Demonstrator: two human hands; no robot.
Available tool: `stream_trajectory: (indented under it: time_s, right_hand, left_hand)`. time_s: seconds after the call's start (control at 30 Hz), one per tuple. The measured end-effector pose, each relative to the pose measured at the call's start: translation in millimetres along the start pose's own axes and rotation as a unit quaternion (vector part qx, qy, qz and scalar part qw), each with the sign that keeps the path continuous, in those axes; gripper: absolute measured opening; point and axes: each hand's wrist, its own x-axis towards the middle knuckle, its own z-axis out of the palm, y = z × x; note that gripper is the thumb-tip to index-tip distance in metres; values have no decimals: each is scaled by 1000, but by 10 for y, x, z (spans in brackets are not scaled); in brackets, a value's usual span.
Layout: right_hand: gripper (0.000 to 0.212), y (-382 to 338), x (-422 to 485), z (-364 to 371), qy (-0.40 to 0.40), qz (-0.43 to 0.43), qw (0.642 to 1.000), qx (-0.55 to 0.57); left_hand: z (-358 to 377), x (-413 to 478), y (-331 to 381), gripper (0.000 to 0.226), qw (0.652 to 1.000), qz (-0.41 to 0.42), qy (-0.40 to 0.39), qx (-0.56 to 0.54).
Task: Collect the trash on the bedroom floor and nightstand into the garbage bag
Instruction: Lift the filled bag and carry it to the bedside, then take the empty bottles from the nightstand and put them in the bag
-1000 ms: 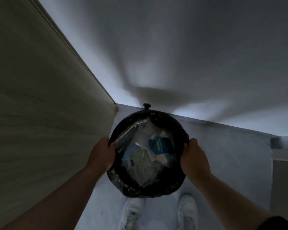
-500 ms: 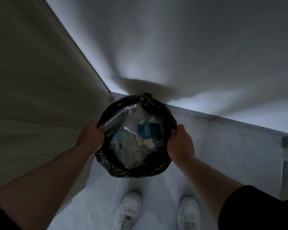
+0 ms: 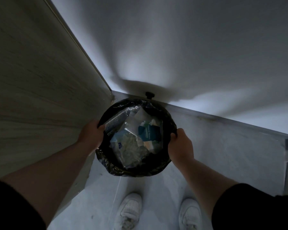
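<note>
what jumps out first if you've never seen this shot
A black garbage bag is held open at the centre, with the left hand and right hand gripping its rim on either side. Inside lie crumpled wrappers and a blue packet; white shoes show below it.

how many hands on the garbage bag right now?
2. The left hand grips the left rim of the garbage bag; the right hand grips the right rim. No other hand in view.

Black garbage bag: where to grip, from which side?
Grip the garbage bag by its rim at opposite points, from outside, as the left hand and right hand do. Its mouth is wide and round; a one-sided grip would probably collapse it.
</note>
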Motion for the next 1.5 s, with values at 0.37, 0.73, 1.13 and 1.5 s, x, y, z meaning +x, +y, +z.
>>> stream_trajectory:
  time_s: [0.37,0.73,1.13,1.5]
  right_hand:
    - [41,-675,-573,-1011,-124,40,990,-48]
    - [21,-1731,-2426,-2938,-133,-295,940,-103]
    - [26,-2640,-4157,-4539,-194,-340,919,47]
    - [18,-3353,-6207,-4398,-348,-474,809,9]
  left_hand:
    - [-625,-1203,887,33,991,-24,21,-131]
    - [-1982,-3564,2205,20,921,22,-7,-388]
    - [-3453,-5899,2622,31,876,85,159,-448]
    - [-4171,-8037,1403,54,788,117,361,-484]
